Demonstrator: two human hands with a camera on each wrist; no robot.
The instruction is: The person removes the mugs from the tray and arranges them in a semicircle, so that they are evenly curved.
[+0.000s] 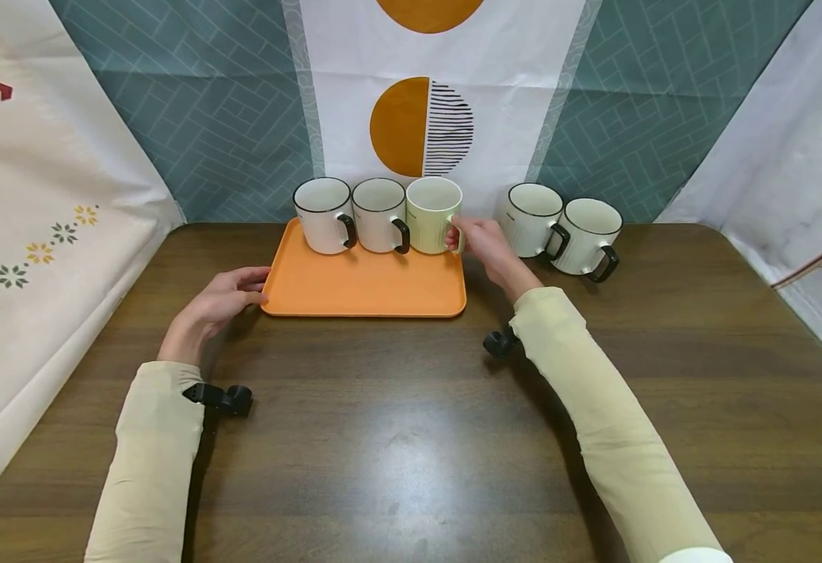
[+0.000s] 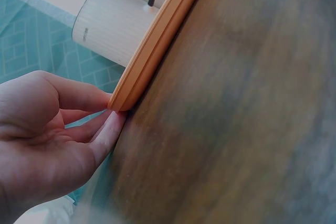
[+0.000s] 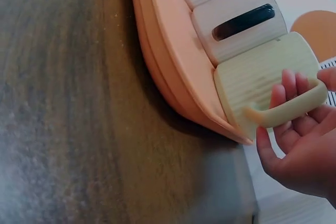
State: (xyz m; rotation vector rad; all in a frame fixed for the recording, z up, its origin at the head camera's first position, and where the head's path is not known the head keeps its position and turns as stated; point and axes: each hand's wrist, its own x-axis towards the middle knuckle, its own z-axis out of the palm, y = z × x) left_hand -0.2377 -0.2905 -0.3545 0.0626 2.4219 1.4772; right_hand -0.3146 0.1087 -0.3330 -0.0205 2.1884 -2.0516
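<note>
An orange tray (image 1: 361, 289) lies on the table with three mugs in a row along its far side. Two of them are white with black handles: the left mug (image 1: 321, 223) and the middle mug (image 1: 377, 223). At the right end stands a pale green mug (image 1: 426, 223), upright, its handle (image 3: 294, 106) pointing right. My right hand (image 1: 484, 244) grips that handle, the fingers curled through it. At the tray's near left corner, my left hand (image 1: 222, 299) pinches the rim (image 2: 123, 95) between thumb and fingers.
Right of the tray, two more white mugs with black handles, one mug (image 1: 532, 219) and another mug (image 1: 585, 234), stand side by side on the brown wooden table (image 1: 354, 422). A patterned cloth (image 1: 206, 102) hangs behind. Light cloths flank both table sides.
</note>
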